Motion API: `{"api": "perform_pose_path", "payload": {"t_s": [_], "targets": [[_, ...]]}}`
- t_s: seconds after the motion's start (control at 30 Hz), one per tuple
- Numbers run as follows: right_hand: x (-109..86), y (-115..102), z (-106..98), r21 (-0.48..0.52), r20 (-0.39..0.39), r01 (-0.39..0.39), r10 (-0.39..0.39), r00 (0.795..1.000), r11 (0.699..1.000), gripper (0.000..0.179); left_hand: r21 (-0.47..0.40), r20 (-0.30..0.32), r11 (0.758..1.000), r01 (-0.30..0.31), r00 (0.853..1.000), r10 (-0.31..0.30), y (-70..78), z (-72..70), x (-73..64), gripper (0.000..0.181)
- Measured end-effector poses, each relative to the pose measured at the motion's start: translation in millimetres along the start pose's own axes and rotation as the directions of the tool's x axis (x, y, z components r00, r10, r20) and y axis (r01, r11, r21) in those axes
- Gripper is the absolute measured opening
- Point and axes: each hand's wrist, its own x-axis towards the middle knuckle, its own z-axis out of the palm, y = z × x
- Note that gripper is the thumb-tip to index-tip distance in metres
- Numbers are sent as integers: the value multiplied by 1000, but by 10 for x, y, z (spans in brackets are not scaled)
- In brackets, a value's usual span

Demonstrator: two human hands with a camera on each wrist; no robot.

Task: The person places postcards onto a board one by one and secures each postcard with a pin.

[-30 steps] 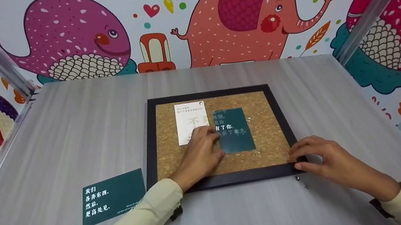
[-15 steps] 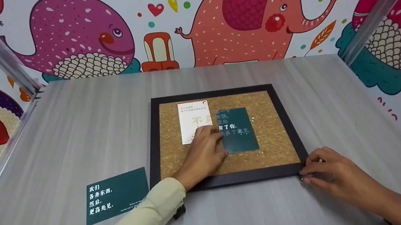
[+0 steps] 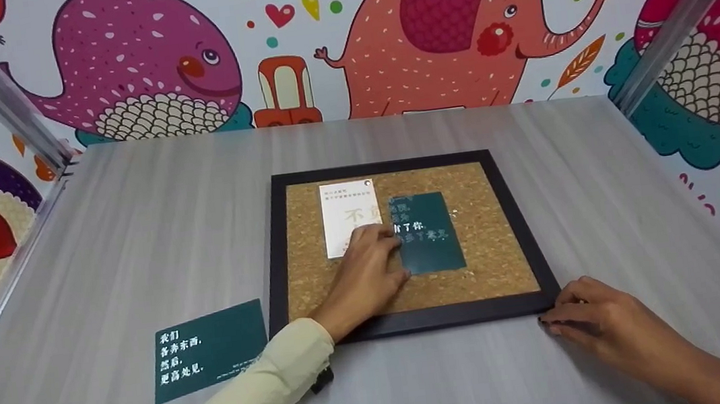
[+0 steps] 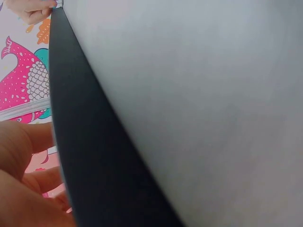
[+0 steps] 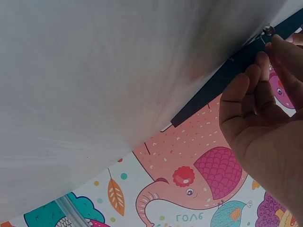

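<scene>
A black-framed cork board [image 3: 486, 242] lies on the table, bearing a white card [image 3: 338, 214] with a tack at its top right corner. To its right is a teal card [image 3: 430, 251] printed with white characters. My left hand [image 3: 365, 272] rests over the board with relaxed fingers and thumb at the teal card's left edge, holding it in place. Just off the board's lower right corner, my right hand [image 3: 607, 316] pinches a small shiny thumbtack [image 5: 269, 30] between thumb and fingers. In the left wrist view, the black frame edge [image 4: 94, 137] hides the cards.
Left of the board, a second teal card [image 3: 204, 355] lies on the grey table [image 3: 172, 216], partly behind the left sleeve [image 3: 265, 382]. A wall [image 3: 285, 21] with cartoon animals stands along the back, with metal posts [image 3: 678, 23] at the corners.
My right hand has left the frame's corner, moved slightly right and down, and picked up the thumbtack from the table. My left hand stays on the teal card.
</scene>
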Motion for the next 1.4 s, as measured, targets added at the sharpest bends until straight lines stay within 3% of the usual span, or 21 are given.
{"api": "perform_pose_path", "payload": {"t_s": [0.2, 0.47, 0.6, 1.0, 1.4], "targets": [[-4, -6, 2, -9, 14, -24, 24, 1000, 1000, 34, -4, -1, 1000, -6, 1000, 6, 3, -8, -3, 44], [-25, -15, 53, -44, -85, -22, 19, 996, 999, 33, 0, 4, 1000, -11, 1000, 11, 7, -8, 8, 43], [-29, -44, 58, -69, -99, -56, 49, 994, 996, 31, 1, 0, 1000, -10, 1000, 10, 11, -11, 9, 44], [11, -173, 47, -168, -49, -189, 183, 982, 968, 17, 0, 3, 1000, 2, 1000, -2, 23, -24, 6, 45], [11, -145, 162, -240, -190, -94, 48, 981, 966, 33, 17, -7, 1000, -19, 1000, 19, 11, -11, -4, 44]]}}
